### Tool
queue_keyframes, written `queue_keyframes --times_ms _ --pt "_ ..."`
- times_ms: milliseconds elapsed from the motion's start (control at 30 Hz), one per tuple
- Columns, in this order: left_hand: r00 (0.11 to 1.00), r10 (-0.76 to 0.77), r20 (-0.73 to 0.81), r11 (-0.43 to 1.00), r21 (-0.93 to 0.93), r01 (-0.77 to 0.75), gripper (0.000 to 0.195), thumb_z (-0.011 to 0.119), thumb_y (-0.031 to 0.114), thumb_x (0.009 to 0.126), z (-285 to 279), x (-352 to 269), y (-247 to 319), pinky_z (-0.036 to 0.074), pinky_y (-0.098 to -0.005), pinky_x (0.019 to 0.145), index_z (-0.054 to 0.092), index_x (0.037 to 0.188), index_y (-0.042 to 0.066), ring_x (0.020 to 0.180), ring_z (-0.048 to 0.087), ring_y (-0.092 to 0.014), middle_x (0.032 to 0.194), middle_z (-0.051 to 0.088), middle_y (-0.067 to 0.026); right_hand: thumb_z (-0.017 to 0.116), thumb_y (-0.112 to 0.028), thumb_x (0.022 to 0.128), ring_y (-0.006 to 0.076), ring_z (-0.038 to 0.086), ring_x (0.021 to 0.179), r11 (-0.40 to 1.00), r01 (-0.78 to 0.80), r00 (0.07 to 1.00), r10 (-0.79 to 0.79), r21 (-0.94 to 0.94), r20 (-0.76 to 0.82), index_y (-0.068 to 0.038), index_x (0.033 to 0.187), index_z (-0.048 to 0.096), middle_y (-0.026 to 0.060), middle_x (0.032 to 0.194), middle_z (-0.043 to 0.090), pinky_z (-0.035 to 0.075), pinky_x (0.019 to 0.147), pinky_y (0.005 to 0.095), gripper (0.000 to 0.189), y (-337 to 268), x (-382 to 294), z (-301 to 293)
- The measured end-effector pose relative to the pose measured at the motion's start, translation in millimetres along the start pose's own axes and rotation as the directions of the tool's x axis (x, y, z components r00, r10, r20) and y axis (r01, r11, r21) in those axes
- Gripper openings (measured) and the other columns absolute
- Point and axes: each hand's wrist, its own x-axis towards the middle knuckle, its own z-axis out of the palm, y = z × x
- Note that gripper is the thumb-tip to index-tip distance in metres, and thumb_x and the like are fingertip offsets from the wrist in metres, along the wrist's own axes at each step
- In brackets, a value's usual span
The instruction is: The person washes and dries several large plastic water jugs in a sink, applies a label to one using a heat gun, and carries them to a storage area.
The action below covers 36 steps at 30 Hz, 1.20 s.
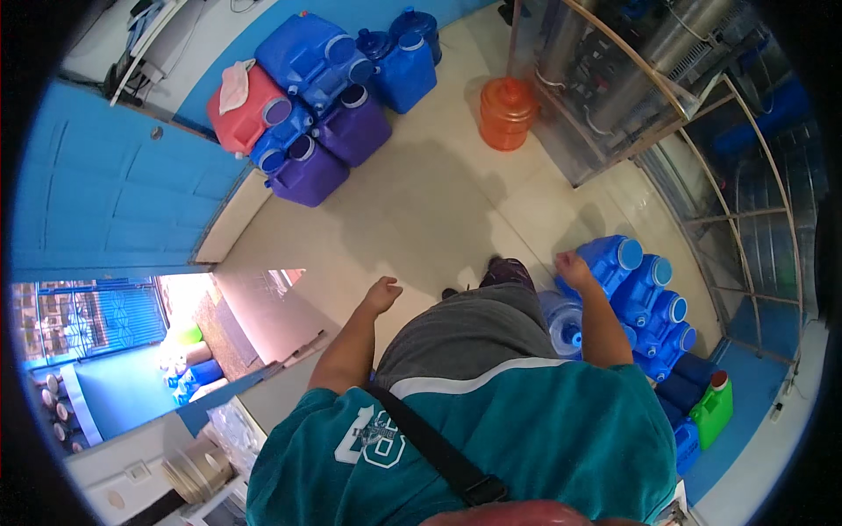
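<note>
My left hand [383,294] hangs in front of my hip over the tiled floor, its fingers loosely curled and holding nothing that shows. My right hand [572,268], also loosely curled, appears beside the blue water containers [602,260] on the right; whether it touches one cannot be told. A clear round water bottle [562,322] stands between my body and those containers. Ahead on the left, purple containers [312,171] sit against blue ones [306,56], and a red container [247,108] there bears a pale cloth [235,89].
An orange round water jug [506,115] stands by a metal-framed enclosure [585,151] holding machinery. A green container [714,411] is at the lower right. A blue door [125,191] is at the left, above a bright opening with more containers [197,378] beyond.
</note>
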Motion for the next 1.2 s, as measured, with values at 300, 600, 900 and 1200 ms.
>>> queue_keyframes --times_ms 300,600,900,1200 --pt "0.927 -0.374 -0.013 0.898 -0.254 0.358 0.057 0.070 0.029 0.085 -45 24 -10 0.055 -0.0352 0.074 0.056 0.130 -0.002 0.083 0.068 -0.023 0.100 0.071 -0.0160 0.061 -0.029 0.088 0.0381 0.065 0.092 0.653 0.507 0.856 -0.308 -0.563 0.415 -0.001 0.086 0.067 0.0178 0.093 0.068 0.053 0.082 0.0464 0.029 33 193 0" --pt "0.834 -0.551 0.008 0.762 -0.402 0.508 0.056 0.068 0.025 0.086 -73 77 100 0.052 -0.0325 0.072 0.053 0.130 -0.006 0.082 0.065 -0.019 0.091 0.069 -0.0117 0.059 -0.031 0.093 0.0386 0.057 0.120 0.939 0.011 1.000 -0.006 -0.343 0.015 0.000 0.127 0.059 0.0244 0.125 0.063 0.046 0.104 0.0451 0.046 -126 535 -42" --pt "0.757 -0.653 -0.026 0.665 -0.498 0.556 0.056 0.065 0.032 0.090 -88 126 186 0.051 -0.0310 0.079 0.053 0.133 -0.002 0.088 0.065 -0.017 0.095 0.069 -0.0095 0.058 -0.023 0.089 0.0394 0.055 0.126 0.798 0.071 0.968 0.090 -0.599 0.234 -0.003 0.139 0.052 0.0281 0.131 0.059 0.046 0.104 0.0477 0.054 -149 708 -34" --pt "0.728 -0.685 0.018 0.597 -0.559 0.575 0.055 0.065 0.029 0.092 -63 98 201 0.051 -0.0326 0.081 0.053 0.134 -0.003 0.091 0.063 -0.017 0.098 0.068 -0.0086 0.065 -0.021 0.087 0.0334 0.066 0.109 0.453 0.306 0.948 -0.065 -0.838 0.311 -0.006 0.115 0.065 0.0191 0.112 0.069 0.052 0.096 0.0410 0.032 -132 723 2"
